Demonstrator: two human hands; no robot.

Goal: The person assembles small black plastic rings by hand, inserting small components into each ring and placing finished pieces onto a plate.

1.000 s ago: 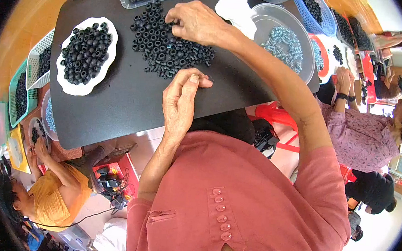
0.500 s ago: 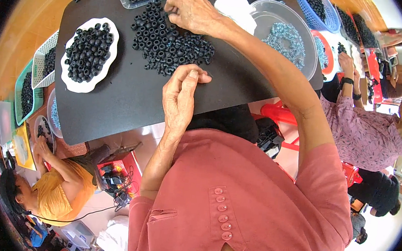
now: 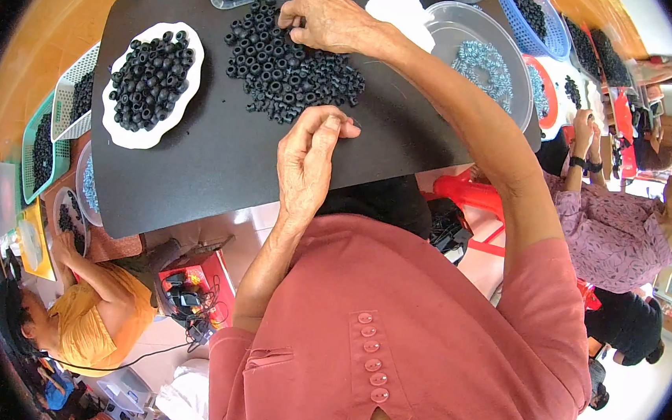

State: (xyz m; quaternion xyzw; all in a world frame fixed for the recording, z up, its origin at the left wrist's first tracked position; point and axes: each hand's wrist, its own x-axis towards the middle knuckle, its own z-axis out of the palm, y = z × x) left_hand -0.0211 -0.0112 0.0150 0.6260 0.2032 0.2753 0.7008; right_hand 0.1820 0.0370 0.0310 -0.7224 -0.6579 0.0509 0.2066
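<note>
A pile of small black ring-shaped parts [image 3: 284, 64] lies on the dark table [image 3: 212, 176]. My right hand [image 3: 323, 21] reaches over the pile's far edge, its fingers bent and closed at the rings; whatever is between the fingertips is hidden. Nearer to me, my left hand [image 3: 308, 156] is held just off the pile's near edge, fingers curled and thumb pressed against them. A tiny dark bit shows at its fingertips, too small to name. To the left, a white scalloped plate [image 3: 191, 100] carries a heap of rounder black pieces [image 3: 149, 77].
A clear tray of black parts [image 3: 226, 0] sits at the far edge. Beside a white cloth [image 3: 403, 14] is a clear round dish [image 3: 526, 106] with bluish metallic pieces. A blue basket [image 3: 559, 38] stands beyond. Co-workers sit left, in a yellow shirt [image 3: 107, 314], and right.
The view has shifted slightly. My right hand's fingers have moved a little at the pile's far edge; my left hand keeps its pose. The right co-worker's hand has drawn back from the parts there.
</note>
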